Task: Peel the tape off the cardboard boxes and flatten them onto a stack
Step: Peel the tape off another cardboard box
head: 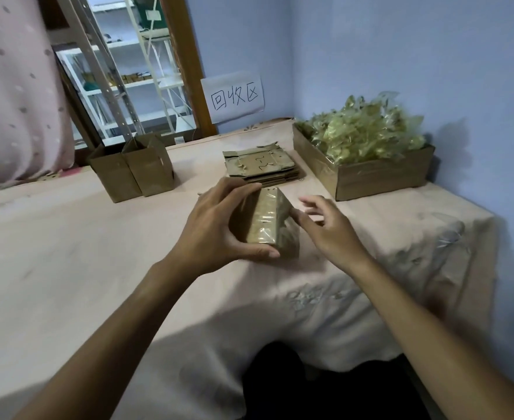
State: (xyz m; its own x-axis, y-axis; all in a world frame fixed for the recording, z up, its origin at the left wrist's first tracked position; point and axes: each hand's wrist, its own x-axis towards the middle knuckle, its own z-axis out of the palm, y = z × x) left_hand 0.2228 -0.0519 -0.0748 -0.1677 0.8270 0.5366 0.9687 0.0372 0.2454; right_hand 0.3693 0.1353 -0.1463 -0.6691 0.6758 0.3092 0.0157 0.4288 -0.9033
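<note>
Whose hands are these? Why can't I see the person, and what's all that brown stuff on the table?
There is no machine here, just a person. A camera sits on their head and looks down, so you see only their two arms, as if through their eyes. The left hand grips a small cardboard box with shiny tape on it. The right hand is open beside the box, fingers loose; it is blurred, so I can't tell if it touches. Behind them on the table lies a stack of flattened boxes. Farther left stand two more boxes, not yet flattened. On the right is a tray heaped with crumpled tape. A paper sign hangs on the wall.
</note>
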